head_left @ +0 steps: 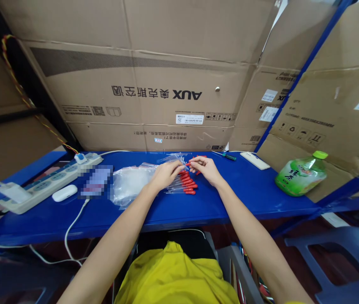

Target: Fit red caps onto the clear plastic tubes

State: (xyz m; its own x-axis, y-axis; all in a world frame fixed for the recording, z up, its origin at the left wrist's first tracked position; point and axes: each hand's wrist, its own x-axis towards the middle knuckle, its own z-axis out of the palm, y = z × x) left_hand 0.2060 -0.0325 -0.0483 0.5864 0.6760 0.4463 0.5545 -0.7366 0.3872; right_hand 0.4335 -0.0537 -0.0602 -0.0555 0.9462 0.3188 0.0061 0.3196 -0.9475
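My left hand (166,174) and my right hand (208,169) are close together over the blue shelf, fingers pinched. Between them is a dropper with a red rubber bulb (188,164); the right fingers grip the bulb, and the left fingers close around the clear tube end, mostly hidden. Just below lies a row of droppers (189,185), their red bulbs pointing right and clear tubes pointing left. Behind my left hand are loose clear tubes (173,157). More red bulbs lie partly hidden behind my right hand. Clear zip bags (132,184) rest left of my left hand.
On the left are a power strip (55,179), a white earbud case (64,193) and a blurred phone (96,182) with a cable. To the right are a screwdriver (227,156), a white power bank (254,161) and a green-capped bottle (301,174). Cardboard (154,114) walls the back.
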